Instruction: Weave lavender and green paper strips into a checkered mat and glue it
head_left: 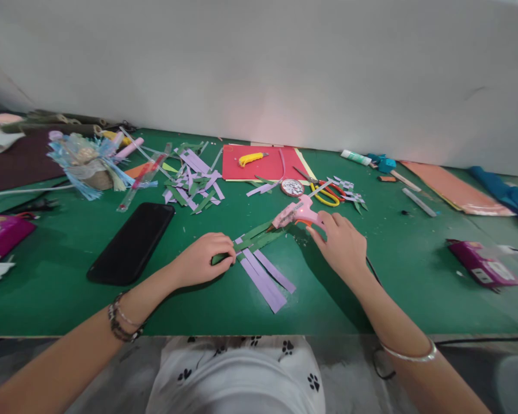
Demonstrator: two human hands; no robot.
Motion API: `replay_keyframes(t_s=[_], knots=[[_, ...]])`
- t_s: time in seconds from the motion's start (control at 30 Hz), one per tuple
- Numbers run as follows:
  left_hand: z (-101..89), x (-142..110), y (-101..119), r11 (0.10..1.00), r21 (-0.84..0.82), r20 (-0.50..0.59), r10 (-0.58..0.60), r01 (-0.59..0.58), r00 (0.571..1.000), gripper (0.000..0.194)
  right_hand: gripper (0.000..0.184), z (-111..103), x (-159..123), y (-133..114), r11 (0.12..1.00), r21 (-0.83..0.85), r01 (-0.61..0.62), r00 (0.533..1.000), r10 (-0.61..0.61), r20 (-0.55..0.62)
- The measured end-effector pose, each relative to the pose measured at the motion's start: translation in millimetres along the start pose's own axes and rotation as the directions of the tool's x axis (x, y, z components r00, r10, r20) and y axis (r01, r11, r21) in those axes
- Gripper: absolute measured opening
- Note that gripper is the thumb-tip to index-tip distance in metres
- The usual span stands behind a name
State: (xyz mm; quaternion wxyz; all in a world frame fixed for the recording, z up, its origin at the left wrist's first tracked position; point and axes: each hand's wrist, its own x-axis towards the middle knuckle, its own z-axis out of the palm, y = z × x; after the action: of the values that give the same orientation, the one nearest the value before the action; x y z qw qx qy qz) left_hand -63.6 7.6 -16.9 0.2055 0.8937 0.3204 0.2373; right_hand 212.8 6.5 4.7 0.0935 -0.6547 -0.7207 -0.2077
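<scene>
A pink hot glue gun (pixel 292 213) is in my right hand (pixel 343 244), which is closed round its handle. The gun's tip points down and left at green paper strips (pixel 265 236), and a clear glue stick juts from its back. Interlaced with the green strips are purple paper strips (pixel 263 282), fanning toward the table's front edge. My left hand (pixel 207 259) lies at the left end of this woven piece, with fingers curled and fingertips pressed on it; whether they pinch a strip is hard to make out.
Several loose paper strips (pixel 194 178) lie behind my left hand, near a black phone (pixel 132 244). Farther back are a yellow utility knife (pixel 252 158) on red paper (pixel 233 167), scissors (pixel 328 192) and a round tin (pixel 292 187). A purple box (pixel 483 263) sits at right.
</scene>
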Motion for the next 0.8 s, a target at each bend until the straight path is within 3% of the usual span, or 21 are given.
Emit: replay_keyframes(t_s=[0.8], knots=[[-1.1, 0.4, 1.4, 1.0, 0.009, 0.019, -0.014, 0.014, 1.0, 0.025, 0.034, 3.5, 4.1, 20.1, 0.996, -0.076, -0.052, 0.998, 0.05, -0.028]])
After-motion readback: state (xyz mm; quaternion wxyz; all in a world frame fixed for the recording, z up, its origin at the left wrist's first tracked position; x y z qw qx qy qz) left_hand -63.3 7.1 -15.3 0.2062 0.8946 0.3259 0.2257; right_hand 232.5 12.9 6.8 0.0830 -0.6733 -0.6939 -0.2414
